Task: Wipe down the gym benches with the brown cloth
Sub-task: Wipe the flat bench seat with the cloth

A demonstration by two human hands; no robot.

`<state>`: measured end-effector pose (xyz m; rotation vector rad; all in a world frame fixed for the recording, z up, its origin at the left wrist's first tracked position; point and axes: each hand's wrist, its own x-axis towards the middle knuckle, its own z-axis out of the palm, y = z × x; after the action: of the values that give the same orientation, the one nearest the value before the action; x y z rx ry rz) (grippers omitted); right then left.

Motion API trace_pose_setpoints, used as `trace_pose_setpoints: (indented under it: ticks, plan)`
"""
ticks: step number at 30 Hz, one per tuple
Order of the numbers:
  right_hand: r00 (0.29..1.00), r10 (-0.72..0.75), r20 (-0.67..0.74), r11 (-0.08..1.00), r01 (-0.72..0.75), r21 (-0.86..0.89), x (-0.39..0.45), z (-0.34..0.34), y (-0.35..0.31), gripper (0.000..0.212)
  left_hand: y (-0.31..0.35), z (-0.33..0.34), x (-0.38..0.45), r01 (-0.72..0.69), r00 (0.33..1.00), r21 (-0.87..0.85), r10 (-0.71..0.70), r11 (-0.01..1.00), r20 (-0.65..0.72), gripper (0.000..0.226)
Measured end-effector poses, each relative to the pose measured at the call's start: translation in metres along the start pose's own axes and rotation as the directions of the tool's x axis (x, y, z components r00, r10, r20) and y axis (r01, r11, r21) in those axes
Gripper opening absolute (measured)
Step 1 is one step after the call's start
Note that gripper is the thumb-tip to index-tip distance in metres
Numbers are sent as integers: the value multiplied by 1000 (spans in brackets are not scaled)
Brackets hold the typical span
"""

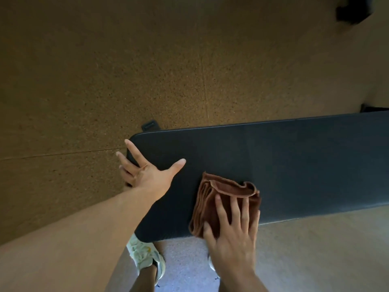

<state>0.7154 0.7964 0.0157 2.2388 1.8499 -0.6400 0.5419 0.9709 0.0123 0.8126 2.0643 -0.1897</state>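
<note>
A dark padded gym bench point(294, 161) runs from the centre to the right edge. A folded brown cloth point(212, 203) lies on its near left part. My right hand point(233, 232) presses flat on the cloth with fingers spread and straight. My left hand point(147, 173) rests on the bench's left end, thumb spread over the top and fingers reaching around the end edge.
Speckled brown rubber flooring point(105, 81) surrounds the bench. A black bench foot point(149, 125) pokes out behind the left end. My light shoes point(145, 253) stand just under the near edge. A dark object point(353, 11) sits at the top right corner.
</note>
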Motion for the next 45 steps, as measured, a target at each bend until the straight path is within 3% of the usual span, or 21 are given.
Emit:
trace_pose_setpoints:
  ticks: [4,7,9,13,17,21,24,26,28,31,33,35,37,39,41,43,45]
  plan:
    - [987,-137,-88,991,135,-22,105,-35,-9,87,0,4,-1,5,998,8,-5,1000,-59,149]
    - [957,-287,-48,956,282,-84,176,-60,-15,85,-1,8,1,-6,995,15,8,1000,-100,149]
    - [933,-353,-71,933,345,-100,169,-59,-1,78,-2,7,1,7,995,1,-6,1000,-102,149]
    - [900,-432,-59,901,429,-62,64,-31,69,76,-2,5,-2,4,996,-31,-6,1000,-95,149]
    - [879,-477,-20,876,473,-94,52,-29,94,79,-3,6,-4,0,997,-34,-3,999,-81,148]
    - [875,-466,-131,881,446,-159,143,-52,39,82,-4,7,-3,-36,996,-31,34,999,-84,147]
    - [933,-347,-91,932,333,-140,192,-67,-5,86,-6,9,-3,-51,994,-32,48,998,-96,145]
    - [943,-318,-97,944,305,-127,183,-61,-15,88,-5,7,-5,-62,994,-91,53,994,-93,133]
    - [913,-393,-108,915,377,-143,143,-46,-6,86,-10,-2,-8,-100,994,-251,87,963,-63,104]
    - [795,-607,6,778,596,-198,67,-25,23,83,-49,-15,-13,-211,974,-652,212,728,-78,68]
    - [750,-657,79,719,655,-234,53,-24,28,83,-90,-11,-26,-209,977,-742,177,637,-123,63]
    - [749,-657,91,708,653,-268,74,-28,9,83,-139,9,-40,-167,986,-687,107,708,-129,62]
    - [804,-593,35,777,583,-238,109,-36,-41,84,-192,36,-56,-124,992,-604,82,787,-97,68]
    - [884,-468,2,875,463,-142,137,-39,-102,84,-229,52,-72,-74,997,-575,47,815,-61,83]
    - [896,-444,-1,892,442,-94,135,-28,-148,80,-248,60,-82,-52,998,-593,14,804,-68,96]
    - [799,-600,-27,795,593,-125,105,-11,-151,70,-249,60,-90,-68,994,-606,0,792,-112,94]
    - [677,-735,-35,672,719,-178,64,3,-112,59,-235,56,-99,-133,982,-585,27,800,-187,79]
